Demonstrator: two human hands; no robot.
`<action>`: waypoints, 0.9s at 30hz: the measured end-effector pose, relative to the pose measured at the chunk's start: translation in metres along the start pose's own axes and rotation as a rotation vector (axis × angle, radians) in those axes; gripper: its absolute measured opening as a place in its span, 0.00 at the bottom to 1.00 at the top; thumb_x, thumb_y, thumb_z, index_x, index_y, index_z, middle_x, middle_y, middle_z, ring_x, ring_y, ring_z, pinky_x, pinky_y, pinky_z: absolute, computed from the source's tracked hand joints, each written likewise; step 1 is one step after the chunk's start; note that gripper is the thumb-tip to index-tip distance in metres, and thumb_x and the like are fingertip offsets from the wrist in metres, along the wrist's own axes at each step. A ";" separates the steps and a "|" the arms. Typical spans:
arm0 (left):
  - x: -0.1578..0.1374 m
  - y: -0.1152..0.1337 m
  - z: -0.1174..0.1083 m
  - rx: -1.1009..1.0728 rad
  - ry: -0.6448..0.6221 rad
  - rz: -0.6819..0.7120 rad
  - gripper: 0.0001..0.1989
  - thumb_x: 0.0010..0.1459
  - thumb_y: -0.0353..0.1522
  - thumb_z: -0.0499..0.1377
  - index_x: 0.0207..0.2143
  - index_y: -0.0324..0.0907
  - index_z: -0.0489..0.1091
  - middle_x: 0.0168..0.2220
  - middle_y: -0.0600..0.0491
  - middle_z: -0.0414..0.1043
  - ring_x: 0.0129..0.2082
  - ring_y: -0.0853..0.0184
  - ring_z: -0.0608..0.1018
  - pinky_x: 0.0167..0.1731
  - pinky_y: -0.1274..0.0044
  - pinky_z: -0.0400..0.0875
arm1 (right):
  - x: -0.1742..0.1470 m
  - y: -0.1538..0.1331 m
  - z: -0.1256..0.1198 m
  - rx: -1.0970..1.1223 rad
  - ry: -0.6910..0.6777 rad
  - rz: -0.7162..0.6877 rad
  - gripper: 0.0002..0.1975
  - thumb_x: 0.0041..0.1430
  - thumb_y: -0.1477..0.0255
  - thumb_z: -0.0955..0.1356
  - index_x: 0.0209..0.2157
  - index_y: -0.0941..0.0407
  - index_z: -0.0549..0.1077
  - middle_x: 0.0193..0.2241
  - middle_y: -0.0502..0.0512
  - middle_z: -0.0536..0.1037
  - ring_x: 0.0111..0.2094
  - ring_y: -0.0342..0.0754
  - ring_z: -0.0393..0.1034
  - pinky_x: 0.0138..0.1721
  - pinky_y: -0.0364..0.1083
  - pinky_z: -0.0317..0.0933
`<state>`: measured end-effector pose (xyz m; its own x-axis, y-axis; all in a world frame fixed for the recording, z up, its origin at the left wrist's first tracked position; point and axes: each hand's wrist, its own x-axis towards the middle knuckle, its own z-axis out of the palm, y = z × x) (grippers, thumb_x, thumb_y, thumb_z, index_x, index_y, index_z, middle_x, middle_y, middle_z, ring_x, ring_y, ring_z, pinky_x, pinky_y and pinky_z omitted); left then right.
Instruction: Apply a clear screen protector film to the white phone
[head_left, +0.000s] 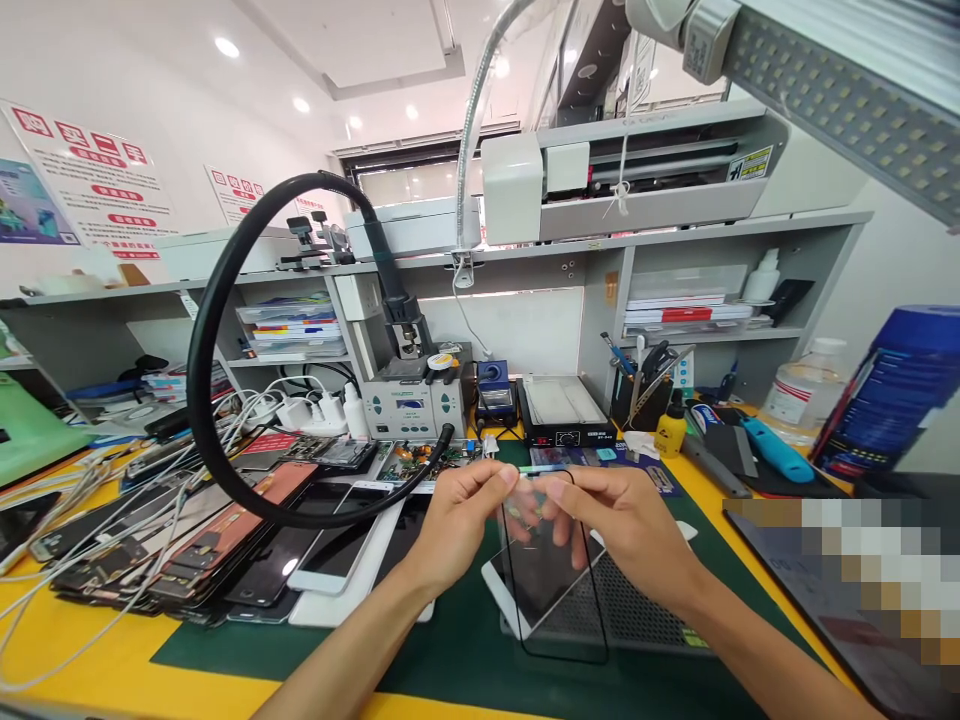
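Between my two hands hangs a clear screen protector (555, 585) with a thin black border, upright, held by its top edge. A blue-green strip (544, 468) runs along that edge between my fingertips. My left hand (459, 515) pinches the upper left corner with thumb and fingers. My right hand (637, 522) pinches the upper right, and some of its fingers show through the clear sheet. Behind and below the protector lies a white-framed phone (496, 592) with a dark screen, tilted against a black perforated pad (645, 605) and partly hidden by the protector.
A green mat (450, 665) covers the yellow bench. Stacked phones and parts (217, 545) and white cables lie left. A rework station (412, 405) with a looping black hose (202, 400) stands behind. A yellow bottle (670, 430), tool holder (637, 395) and blue tool (776, 450) are right.
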<state>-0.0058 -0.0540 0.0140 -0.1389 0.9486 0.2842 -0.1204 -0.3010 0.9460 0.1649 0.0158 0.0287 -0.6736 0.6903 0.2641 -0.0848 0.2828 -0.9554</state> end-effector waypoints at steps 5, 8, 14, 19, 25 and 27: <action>0.001 -0.001 -0.002 -0.045 -0.042 -0.048 0.22 0.62 0.48 0.60 0.31 0.38 0.80 0.29 0.46 0.79 0.31 0.58 0.81 0.26 0.73 0.76 | 0.001 0.002 -0.001 0.078 0.008 0.043 0.23 0.58 0.52 0.71 0.25 0.58 0.79 0.19 0.54 0.75 0.16 0.45 0.67 0.16 0.43 0.64; 0.001 0.001 -0.005 -0.131 -0.071 -0.088 0.27 0.66 0.49 0.54 0.29 0.37 0.79 0.30 0.43 0.80 0.33 0.57 0.81 0.27 0.72 0.77 | 0.002 0.007 -0.003 0.131 0.032 0.064 0.22 0.59 0.53 0.70 0.29 0.59 0.81 0.21 0.56 0.77 0.17 0.46 0.68 0.16 0.44 0.65; 0.001 0.003 -0.005 -0.144 -0.070 -0.093 0.23 0.65 0.45 0.57 0.29 0.36 0.78 0.31 0.42 0.80 0.32 0.58 0.81 0.26 0.73 0.76 | 0.003 0.013 -0.005 0.212 0.027 0.097 0.20 0.59 0.54 0.71 0.31 0.59 0.82 0.28 0.60 0.79 0.25 0.50 0.73 0.17 0.44 0.66; 0.002 0.001 -0.005 -0.012 -0.013 -0.086 0.16 0.56 0.44 0.67 0.28 0.39 0.76 0.26 0.51 0.77 0.23 0.65 0.78 0.24 0.74 0.75 | 0.002 0.012 -0.006 0.236 0.026 0.088 0.20 0.60 0.55 0.70 0.38 0.59 0.83 0.28 0.59 0.79 0.25 0.51 0.72 0.18 0.45 0.66; 0.002 -0.002 -0.007 0.084 0.001 -0.098 0.23 0.58 0.49 0.63 0.21 0.41 0.73 0.21 0.53 0.75 0.21 0.66 0.77 0.25 0.76 0.72 | 0.003 0.006 -0.004 0.228 0.064 0.061 0.20 0.57 0.54 0.72 0.33 0.58 0.82 0.28 0.58 0.78 0.24 0.50 0.70 0.16 0.46 0.67; 0.002 -0.003 -0.008 0.151 -0.020 -0.116 0.25 0.60 0.50 0.61 0.21 0.40 0.74 0.20 0.52 0.74 0.20 0.66 0.77 0.24 0.77 0.70 | 0.003 0.006 -0.003 0.203 0.078 0.052 0.20 0.57 0.54 0.72 0.30 0.58 0.81 0.25 0.56 0.76 0.23 0.50 0.69 0.16 0.46 0.67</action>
<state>-0.0134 -0.0520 0.0101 -0.1128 0.9783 0.1738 0.0142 -0.1733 0.9848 0.1644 0.0216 0.0242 -0.6224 0.7524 0.2155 -0.2029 0.1107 -0.9729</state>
